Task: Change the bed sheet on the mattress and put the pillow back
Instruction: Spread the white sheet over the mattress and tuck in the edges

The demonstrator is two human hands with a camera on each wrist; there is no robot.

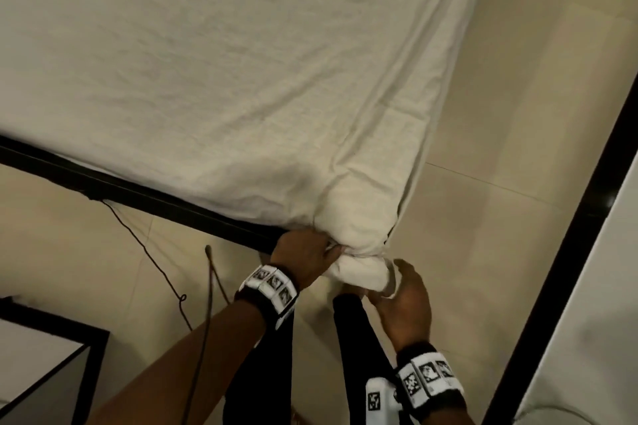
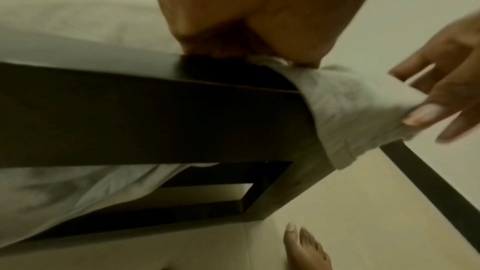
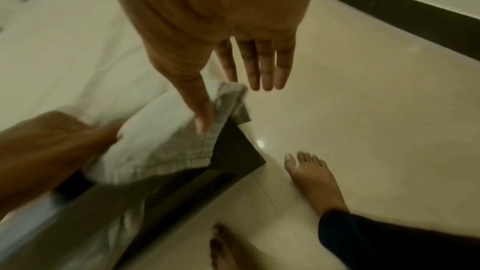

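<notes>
Nearest the camera, two bare feet stand on the pale tiled floor, dark trouser legs above them. The right hand sits at the bed's near corner with its fingers straight and close together, pointing down toward the floor, while its thumb presses a loose flap of the bed sheet against the corner (the flap's hemmed edge hangs down over the dark frame). Just beside it, the left hand has its fingers pushed in under the bunched cloth at the top of the black bed frame; the fingertips are hidden, so whether they pinch the cloth or only press it in cannot be told. The bunched corner of the sheet points toward the person, with creases fanning away from it. Beyond the hands, the cream sheet lies spread and wrinkled over the mattress, its long side running away along the right edge, where the cloth drapes to the floor. A thin dark cord trails on the tiles at left.
</notes>
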